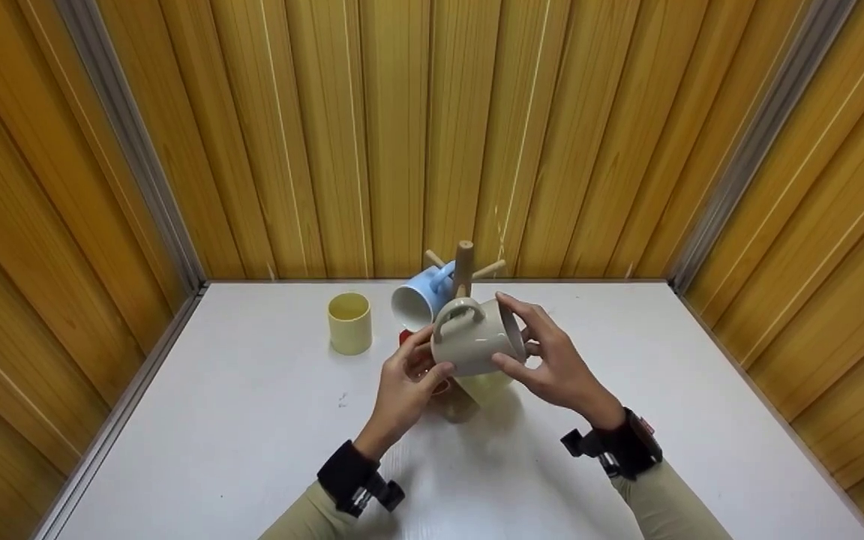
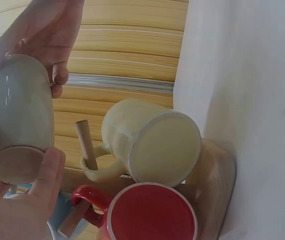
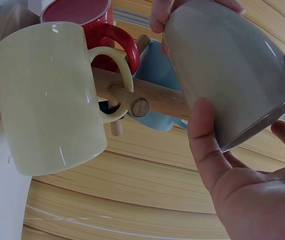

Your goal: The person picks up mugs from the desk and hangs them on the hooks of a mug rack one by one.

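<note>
Both hands hold a grey mug [image 1: 473, 349] on its side in front of a wooden mug tree [image 1: 464, 264]. My left hand [image 1: 404, 384] grips the mug's base end, thumb in front. At the rim end, my right hand [image 1: 561, 369] pinches it between thumb and fingers. The grey mug's handle points up toward the post, overlapping it in the head view. A light blue mug [image 1: 413, 301] hangs on the tree behind. Lower down, a red mug [image 2: 152, 212] and a pale yellow mug [image 3: 50, 100] hang by their handles on pegs.
A yellow cup [image 1: 350, 330] stands upright on the white table [image 1: 267, 435], left of the tree. Bare peg ends [image 1: 490, 268] stick out near the top of the post. Wood-patterned walls [image 1: 394, 135] enclose the back and sides.
</note>
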A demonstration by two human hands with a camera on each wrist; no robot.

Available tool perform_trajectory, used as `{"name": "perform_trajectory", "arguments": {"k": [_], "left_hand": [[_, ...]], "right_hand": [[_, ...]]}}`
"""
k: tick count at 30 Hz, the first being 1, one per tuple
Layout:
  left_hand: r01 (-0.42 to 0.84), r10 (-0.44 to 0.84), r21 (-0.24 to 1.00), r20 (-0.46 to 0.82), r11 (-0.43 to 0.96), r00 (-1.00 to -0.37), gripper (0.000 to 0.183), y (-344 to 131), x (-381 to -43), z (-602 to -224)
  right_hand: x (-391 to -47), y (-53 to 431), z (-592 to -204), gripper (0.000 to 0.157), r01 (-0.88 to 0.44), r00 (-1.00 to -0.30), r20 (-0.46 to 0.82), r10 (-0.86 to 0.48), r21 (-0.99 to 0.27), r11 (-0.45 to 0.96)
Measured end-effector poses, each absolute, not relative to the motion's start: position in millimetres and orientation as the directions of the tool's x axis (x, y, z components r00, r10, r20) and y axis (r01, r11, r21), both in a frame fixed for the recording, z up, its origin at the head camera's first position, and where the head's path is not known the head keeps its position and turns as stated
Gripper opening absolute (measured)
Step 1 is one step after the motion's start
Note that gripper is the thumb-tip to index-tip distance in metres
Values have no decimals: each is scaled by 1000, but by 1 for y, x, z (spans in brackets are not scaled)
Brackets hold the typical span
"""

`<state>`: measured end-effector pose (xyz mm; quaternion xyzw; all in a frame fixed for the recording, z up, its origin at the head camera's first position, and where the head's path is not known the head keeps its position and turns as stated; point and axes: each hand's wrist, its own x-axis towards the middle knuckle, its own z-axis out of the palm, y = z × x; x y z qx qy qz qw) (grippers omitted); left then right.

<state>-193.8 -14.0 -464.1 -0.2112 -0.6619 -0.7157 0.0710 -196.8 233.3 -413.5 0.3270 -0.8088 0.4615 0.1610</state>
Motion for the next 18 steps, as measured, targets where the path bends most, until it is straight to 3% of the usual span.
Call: {"name": "perform_trajectory", "arguments": {"k": [11,18], "left_hand": [[352,184,925,374,-142,-909,57,-13,-196,-465],[350,180,926,372,-144,-911,57,-13,-197,-466]], "right_hand": [[-197,231,-414,72,-658,-753,556,-352,-657,369],[-175,215,-390,67,-651,-759,568,-319,-660,375]]}}
